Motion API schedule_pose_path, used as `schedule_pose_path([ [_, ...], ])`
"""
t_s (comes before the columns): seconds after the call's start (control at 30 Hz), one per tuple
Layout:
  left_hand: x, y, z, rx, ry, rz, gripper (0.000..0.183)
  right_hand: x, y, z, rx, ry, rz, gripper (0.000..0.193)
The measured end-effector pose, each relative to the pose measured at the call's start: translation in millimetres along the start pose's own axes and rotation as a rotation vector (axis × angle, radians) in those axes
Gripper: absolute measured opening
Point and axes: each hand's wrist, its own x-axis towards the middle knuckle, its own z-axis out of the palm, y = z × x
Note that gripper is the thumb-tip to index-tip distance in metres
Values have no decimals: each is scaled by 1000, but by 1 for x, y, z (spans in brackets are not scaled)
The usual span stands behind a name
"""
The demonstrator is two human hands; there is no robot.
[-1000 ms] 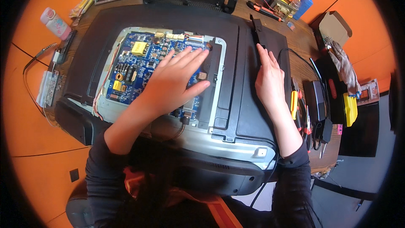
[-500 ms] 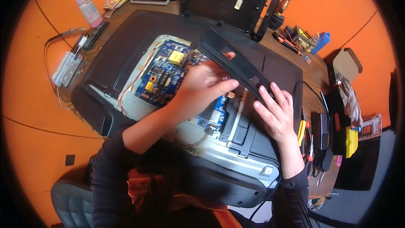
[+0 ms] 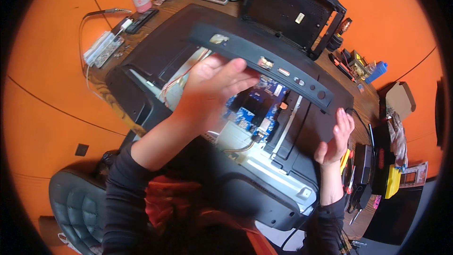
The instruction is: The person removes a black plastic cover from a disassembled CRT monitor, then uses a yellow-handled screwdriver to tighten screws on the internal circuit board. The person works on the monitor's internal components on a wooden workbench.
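- My left hand [image 3: 212, 84]: at black strip [image 3: 243, 51]'s near edge; can't tell if gripping.
- My right hand [image 3: 336, 139]: spread, empty, beside strip's right end.
- Circuit board [image 3: 275, 95]: uncovered beside left hand (strip apparently unfitted).

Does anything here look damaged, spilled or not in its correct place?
Mainly the black strip: it slants, detached, at the left hand, above the black housing, whose blue circuit board lies partly uncovered. I see no clear spill or damage.
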Motion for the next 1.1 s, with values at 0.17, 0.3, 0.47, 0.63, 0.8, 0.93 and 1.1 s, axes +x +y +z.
schedule_pose_path([
  [0.17,-45,-4,-24,-142,183,80,27,26,-18,-3,248,2,410,42],
  [0.3,-67,-21,-34,-361,112,92,22,52,-59,-11,1038,-189,1066,45],
  [0.47,-94,-43,-24,-282,260,15,18,61,-106,-10,1224,-385,1293,32],
  [0.63,-104,-37,-34,-58,123,-148,30,45,-119,-5,1188,-237,1293,18],
  [0.8,-104,-38,-29,-128,131,-69,41,22,-126,8,960,-123,1237,17],
  [0.93,-107,-37,-31,-105,109,-83,37,12,-127,10,750,-116,972,22],
  [1.1,-110,-40,-30,-57,159,-45,27,16,-123,2,659,-168,710,16],
])
